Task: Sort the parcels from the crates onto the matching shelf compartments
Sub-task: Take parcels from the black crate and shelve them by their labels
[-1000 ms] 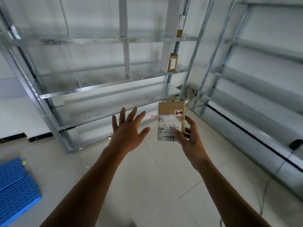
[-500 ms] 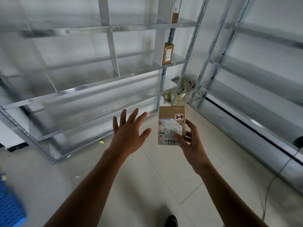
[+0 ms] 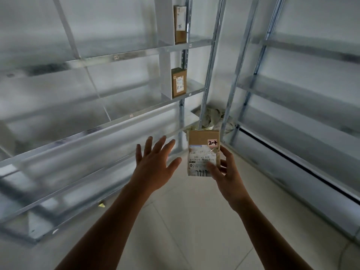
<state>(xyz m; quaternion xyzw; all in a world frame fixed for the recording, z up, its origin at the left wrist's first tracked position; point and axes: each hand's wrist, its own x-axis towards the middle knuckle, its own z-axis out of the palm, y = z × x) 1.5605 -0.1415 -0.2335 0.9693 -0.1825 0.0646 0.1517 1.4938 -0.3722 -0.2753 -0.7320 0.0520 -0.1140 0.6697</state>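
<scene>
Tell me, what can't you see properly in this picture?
All in the head view:
- Print on the held parcel: too small, and the right hand has its thumb over a corner.
- Labels on the upper shelf parcel and lower shelf parcel: too small.
- Tags on the left shelves: blurred.
- The corner heap: partly behind shelf posts.
- The crates: outside the frame.

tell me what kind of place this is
Likely a parcel sorting room: metal shelving on two sides, an upper parcel and a lower parcel standing on its shelves, and the right hand holding a parcel marked 2-4.
</scene>
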